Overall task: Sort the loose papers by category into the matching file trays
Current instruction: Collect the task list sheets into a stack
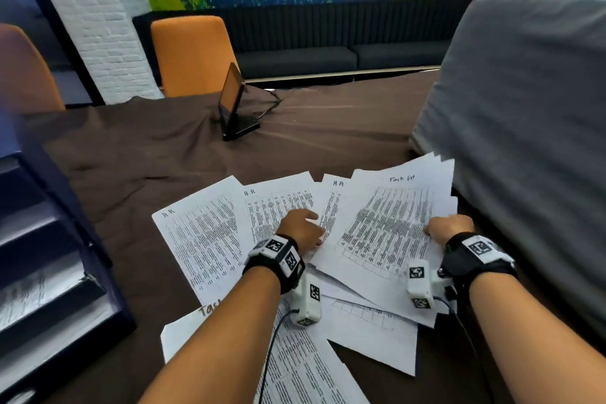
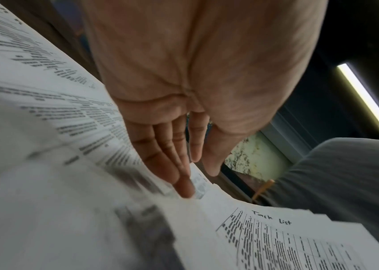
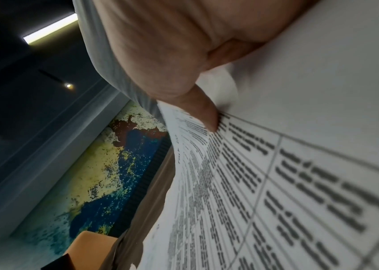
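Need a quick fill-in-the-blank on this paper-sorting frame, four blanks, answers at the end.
1. The sheet under the right hand is headed "Task ____".
2. The left hand lies flat on sheets headed "____".
3. The chair behind the table is ____.
4. The file trays stand on the person's ____ side.

Answers: list; H-R; orange; left

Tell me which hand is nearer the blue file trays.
Left. The left hand rests on the H-R sheets, closer to the blue file trays at the table's left; the right hand pinches the Task list sheet.
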A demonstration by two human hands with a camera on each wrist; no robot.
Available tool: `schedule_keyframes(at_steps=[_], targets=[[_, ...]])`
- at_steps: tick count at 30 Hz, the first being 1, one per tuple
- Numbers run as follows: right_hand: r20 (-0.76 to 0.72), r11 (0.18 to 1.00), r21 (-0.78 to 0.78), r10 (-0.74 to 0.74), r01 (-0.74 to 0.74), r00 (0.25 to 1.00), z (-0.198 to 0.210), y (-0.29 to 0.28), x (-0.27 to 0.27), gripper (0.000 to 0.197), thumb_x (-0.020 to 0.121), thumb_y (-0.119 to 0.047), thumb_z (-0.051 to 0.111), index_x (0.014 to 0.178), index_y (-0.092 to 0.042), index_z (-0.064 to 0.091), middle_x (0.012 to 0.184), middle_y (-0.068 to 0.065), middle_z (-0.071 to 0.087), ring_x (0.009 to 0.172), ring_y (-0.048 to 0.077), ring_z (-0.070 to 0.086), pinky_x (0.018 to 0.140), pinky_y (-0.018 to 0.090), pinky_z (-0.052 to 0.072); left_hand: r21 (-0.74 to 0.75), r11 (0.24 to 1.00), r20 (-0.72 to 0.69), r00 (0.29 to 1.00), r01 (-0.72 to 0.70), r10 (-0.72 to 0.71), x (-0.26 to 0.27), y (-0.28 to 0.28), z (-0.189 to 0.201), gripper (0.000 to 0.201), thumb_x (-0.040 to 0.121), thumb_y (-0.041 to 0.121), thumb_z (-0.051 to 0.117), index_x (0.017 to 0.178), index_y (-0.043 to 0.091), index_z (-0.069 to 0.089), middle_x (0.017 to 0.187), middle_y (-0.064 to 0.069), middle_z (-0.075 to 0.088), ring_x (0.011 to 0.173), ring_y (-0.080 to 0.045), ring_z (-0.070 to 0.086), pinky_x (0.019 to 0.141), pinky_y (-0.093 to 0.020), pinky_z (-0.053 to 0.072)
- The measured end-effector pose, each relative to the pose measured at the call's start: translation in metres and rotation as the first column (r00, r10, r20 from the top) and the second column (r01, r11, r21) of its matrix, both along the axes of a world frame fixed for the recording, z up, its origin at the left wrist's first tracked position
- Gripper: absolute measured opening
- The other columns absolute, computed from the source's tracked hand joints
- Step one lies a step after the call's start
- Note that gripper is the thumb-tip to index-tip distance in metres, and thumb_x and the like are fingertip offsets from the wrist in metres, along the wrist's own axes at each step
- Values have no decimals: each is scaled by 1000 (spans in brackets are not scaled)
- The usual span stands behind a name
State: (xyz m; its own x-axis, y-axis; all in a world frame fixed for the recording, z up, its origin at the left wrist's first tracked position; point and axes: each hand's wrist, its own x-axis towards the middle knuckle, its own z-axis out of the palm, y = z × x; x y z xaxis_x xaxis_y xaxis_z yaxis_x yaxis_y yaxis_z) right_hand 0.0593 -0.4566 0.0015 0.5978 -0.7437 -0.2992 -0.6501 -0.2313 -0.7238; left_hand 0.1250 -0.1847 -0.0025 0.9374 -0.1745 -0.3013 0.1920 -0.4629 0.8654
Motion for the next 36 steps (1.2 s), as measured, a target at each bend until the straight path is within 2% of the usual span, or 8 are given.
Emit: schedule_keyframes(at_steps=[4, 8, 14, 17, 22, 28, 32, 36], targets=[[14, 999, 16, -36, 35, 999, -3, -9, -29, 28, 87, -3, 62, 113, 9, 65, 102, 19, 65, 89, 33, 63, 75, 32, 48, 60, 995, 27, 996, 78, -79, -21, -10, 4, 36, 91, 17, 71, 126, 13, 62, 101, -12, 74, 72, -17, 66, 60, -21, 53], [3, 999, 37, -22, 22, 1000, 4, -3, -57, 26, 84, -1, 65, 108, 9, 66, 93, 16, 64, 80, 30, 61, 72, 32, 49, 266, 964, 115, 991, 29, -61, -26, -11, 2, 60, 90, 33, 71, 142, 12, 51, 141, -9, 56, 124, -27, 57, 103, -31, 46], [-120, 977, -124, 158, -173, 980, -5, 32, -83, 10, 82, -21, 68, 86, -11, 69, 85, 8, 70, 79, 28, 67, 70, 28, 53, 342, 939, 79, 997, -22, -5, -32, -18, -3, 85, 86, 42, 73, 151, 7, 30, 152, -15, 43, 134, -36, 47, 108, -43, 44], [-95, 972, -118, 193, -203, 977, -6, 45, -93, 10, 84, -21, 68, 75, -17, 64, 79, 2, 65, 80, 26, 66, 70, 25, 48, 289, 951, 7, 994, -107, 110, -29, -20, -6, 79, 81, 27, 78, 145, 0, 38, 144, -17, 49, 128, -38, 53, 102, -39, 48], [-11, 980, -88, 178, -178, 984, -8, 42, -97, 12, 83, -12, 68, 94, -8, 72, 91, 8, 70, 84, 26, 67, 70, 26, 48, 294, 955, 0, 999, -36, 38, -30, -4, 4, 27, 88, 14, 67, 67, 11, 51, 88, -5, 60, 86, -23, 55, 77, -27, 48], [54, 992, 40, 113, -116, 992, -13, 29, -109, 21, 83, -3, 75, 99, 9, 71, 95, 16, 69, 85, 24, 65, 69, 30, 50, 236, 971, 87, 996, -31, 11, -38, 34, 3, 24, 96, 1, 50, 117, 4, 61, 104, -16, 55, 91, -20, 47, 76, -24, 37], [-5, 988, 62, 139, -138, 990, -16, 27, -118, 17, 83, -4, 75, 98, 4, 70, 89, 14, 70, 83, 27, 67, 71, 30, 52, 227, 970, 66, 995, -84, 70, -45, 60, 0, 13, 96, 1, 46, 94, 8, 57, 102, -15, 58, 88, -27, 54, 75, -31, 43], [-1, 996, 39, 76, -76, 997, -16, 30, -124, 9, 81, -2, 73, 87, 4, 70, 85, 16, 70, 81, 30, 68, 75, 34, 55, 200, 968, 9, 989, -148, 150, -52, 73, -3, 24, 94, 6, 52, 116, -2, 58, 107, -15, 60, 86, -29, 59, 75, -27, 44]])
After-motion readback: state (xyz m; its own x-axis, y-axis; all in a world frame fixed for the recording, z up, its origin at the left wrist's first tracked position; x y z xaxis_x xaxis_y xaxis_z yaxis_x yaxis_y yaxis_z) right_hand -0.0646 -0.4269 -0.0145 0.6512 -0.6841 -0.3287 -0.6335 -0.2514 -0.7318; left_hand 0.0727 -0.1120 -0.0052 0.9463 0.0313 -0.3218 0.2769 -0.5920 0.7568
